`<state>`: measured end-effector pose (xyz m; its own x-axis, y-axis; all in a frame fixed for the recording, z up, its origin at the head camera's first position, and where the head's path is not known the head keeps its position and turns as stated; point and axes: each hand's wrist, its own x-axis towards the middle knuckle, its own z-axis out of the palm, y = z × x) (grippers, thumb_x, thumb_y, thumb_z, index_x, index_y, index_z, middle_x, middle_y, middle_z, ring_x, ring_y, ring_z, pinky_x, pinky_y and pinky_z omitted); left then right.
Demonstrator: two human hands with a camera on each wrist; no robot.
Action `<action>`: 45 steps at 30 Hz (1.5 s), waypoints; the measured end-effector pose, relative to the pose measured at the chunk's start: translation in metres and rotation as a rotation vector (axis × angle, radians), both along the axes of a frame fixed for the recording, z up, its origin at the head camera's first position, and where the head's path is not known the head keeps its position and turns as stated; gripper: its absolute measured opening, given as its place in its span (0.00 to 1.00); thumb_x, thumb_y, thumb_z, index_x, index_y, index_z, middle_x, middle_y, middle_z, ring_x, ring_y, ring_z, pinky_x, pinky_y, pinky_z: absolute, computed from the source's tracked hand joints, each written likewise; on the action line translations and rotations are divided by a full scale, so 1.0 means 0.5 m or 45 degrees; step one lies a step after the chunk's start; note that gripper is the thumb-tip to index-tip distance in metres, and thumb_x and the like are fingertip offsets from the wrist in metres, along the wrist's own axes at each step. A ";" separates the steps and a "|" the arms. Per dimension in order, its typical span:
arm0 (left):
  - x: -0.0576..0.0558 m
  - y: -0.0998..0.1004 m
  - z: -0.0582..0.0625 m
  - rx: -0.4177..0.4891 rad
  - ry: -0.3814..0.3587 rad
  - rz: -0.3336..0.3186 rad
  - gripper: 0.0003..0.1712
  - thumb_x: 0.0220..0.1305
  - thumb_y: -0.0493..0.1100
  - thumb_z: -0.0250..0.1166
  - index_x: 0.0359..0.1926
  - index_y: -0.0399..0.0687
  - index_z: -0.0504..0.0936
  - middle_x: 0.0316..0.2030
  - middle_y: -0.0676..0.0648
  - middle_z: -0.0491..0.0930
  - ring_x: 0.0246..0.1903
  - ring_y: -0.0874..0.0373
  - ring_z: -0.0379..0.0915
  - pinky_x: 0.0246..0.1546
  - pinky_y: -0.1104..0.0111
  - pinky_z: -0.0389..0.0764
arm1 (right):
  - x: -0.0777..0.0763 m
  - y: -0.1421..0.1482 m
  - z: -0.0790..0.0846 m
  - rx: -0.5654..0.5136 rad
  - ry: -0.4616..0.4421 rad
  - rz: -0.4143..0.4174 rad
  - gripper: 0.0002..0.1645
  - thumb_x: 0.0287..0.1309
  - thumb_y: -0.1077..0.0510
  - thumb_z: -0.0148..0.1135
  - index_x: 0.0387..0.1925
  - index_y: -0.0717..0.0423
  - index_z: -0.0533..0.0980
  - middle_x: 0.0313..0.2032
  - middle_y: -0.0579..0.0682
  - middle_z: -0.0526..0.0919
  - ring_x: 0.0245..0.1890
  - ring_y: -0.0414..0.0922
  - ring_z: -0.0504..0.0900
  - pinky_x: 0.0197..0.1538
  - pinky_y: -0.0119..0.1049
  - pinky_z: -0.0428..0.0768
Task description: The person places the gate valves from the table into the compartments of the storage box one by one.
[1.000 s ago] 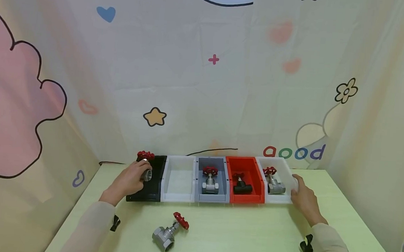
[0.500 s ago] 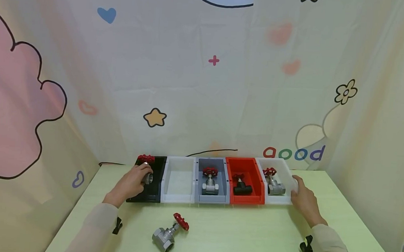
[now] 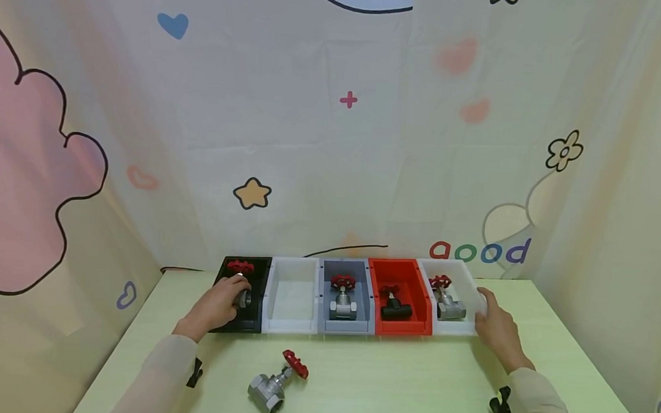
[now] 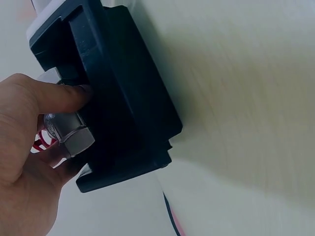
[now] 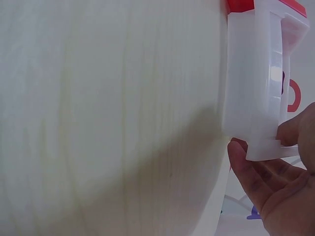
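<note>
My left hand grips a metal valve with a red handwheel inside the black bin at the row's left end. In the left wrist view, the thumb and fingers are around its silver body, against the wall of the black bin; part of the valve is hidden. My right hand pinches the outer side wall of the right-end white bin. The right wrist view has the thumb on one side of that translucent bin and the fingers on the other.
Another silver valve lies on the table in front. Between the end bins stand a white bin, a grey bin with a valve, and a red bin with a black valve. A printed curtain hangs behind.
My left hand has moved slightly right and nearer, lowering the valve into the black bin. The right hand has stayed on the white bin's wall.
</note>
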<state>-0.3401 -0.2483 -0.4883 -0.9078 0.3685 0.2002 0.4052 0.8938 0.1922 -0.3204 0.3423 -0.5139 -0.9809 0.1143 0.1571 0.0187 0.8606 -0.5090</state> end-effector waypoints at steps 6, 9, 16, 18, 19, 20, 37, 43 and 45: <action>-0.006 0.002 -0.016 -0.007 -0.026 -0.007 0.27 0.54 0.26 0.63 0.57 0.40 0.78 0.58 0.44 0.76 0.55 0.43 0.73 0.59 0.50 0.75 | -0.001 0.002 -0.004 0.012 0.014 0.008 0.35 0.65 0.63 0.50 0.71 0.60 0.54 0.53 0.79 0.74 0.43 0.70 0.80 0.37 0.58 0.78; -0.009 0.001 -0.022 -0.019 -0.038 -0.001 0.26 0.54 0.27 0.63 0.57 0.40 0.79 0.58 0.43 0.76 0.55 0.42 0.73 0.59 0.49 0.75 | -0.002 0.003 -0.005 0.010 0.013 0.009 0.35 0.65 0.63 0.50 0.71 0.60 0.53 0.53 0.79 0.74 0.42 0.69 0.80 0.36 0.57 0.78; -0.012 0.004 -0.025 -0.040 -0.047 -0.011 0.27 0.51 0.24 0.62 0.56 0.37 0.79 0.56 0.42 0.76 0.55 0.41 0.74 0.59 0.50 0.75 | -0.002 -0.002 0.000 -0.003 0.005 0.002 0.35 0.65 0.63 0.51 0.71 0.60 0.53 0.54 0.79 0.73 0.43 0.69 0.80 0.36 0.56 0.78; -0.014 0.006 -0.026 -0.045 -0.054 -0.013 0.28 0.50 0.24 0.61 0.56 0.36 0.79 0.56 0.42 0.76 0.55 0.41 0.74 0.59 0.50 0.75 | -0.001 -0.004 0.001 -0.007 0.005 -0.002 0.35 0.65 0.63 0.51 0.71 0.59 0.54 0.55 0.79 0.73 0.44 0.69 0.80 0.37 0.57 0.78; -0.015 0.007 -0.026 -0.047 -0.059 -0.014 0.28 0.50 0.23 0.61 0.56 0.35 0.79 0.56 0.41 0.76 0.55 0.41 0.75 0.59 0.50 0.75 | -0.001 -0.004 0.001 -0.007 0.004 -0.003 0.35 0.65 0.63 0.51 0.71 0.59 0.54 0.55 0.79 0.73 0.44 0.69 0.80 0.37 0.57 0.78; -0.016 0.007 -0.027 -0.049 -0.064 -0.011 0.28 0.50 0.23 0.61 0.56 0.35 0.79 0.56 0.41 0.76 0.55 0.40 0.75 0.59 0.50 0.75 | -0.001 -0.005 0.001 -0.006 0.004 -0.004 0.35 0.65 0.63 0.51 0.71 0.60 0.53 0.55 0.79 0.73 0.45 0.70 0.79 0.38 0.58 0.78; -0.033 0.016 -0.040 -0.019 -0.145 0.017 0.25 0.52 0.23 0.60 0.55 0.33 0.79 0.55 0.39 0.78 0.56 0.41 0.75 0.59 0.50 0.75 | 0.000 -0.002 0.004 -0.008 -0.017 -0.010 0.35 0.66 0.63 0.50 0.72 0.59 0.53 0.56 0.78 0.72 0.47 0.71 0.79 0.40 0.59 0.78; -0.037 0.018 -0.043 -0.018 -0.146 0.011 0.24 0.52 0.23 0.60 0.53 0.33 0.80 0.52 0.40 0.79 0.55 0.42 0.76 0.59 0.51 0.76 | 0.001 -0.001 0.004 -0.019 -0.037 -0.018 0.35 0.66 0.63 0.50 0.72 0.59 0.52 0.57 0.78 0.71 0.49 0.72 0.77 0.44 0.62 0.78; -0.039 0.017 -0.044 -0.023 -0.136 0.008 0.24 0.52 0.23 0.61 0.53 0.33 0.80 0.51 0.40 0.79 0.54 0.42 0.77 0.59 0.51 0.76 | 0.001 0.000 0.004 -0.014 -0.027 -0.015 0.35 0.65 0.63 0.50 0.72 0.59 0.53 0.57 0.79 0.72 0.49 0.72 0.78 0.43 0.62 0.78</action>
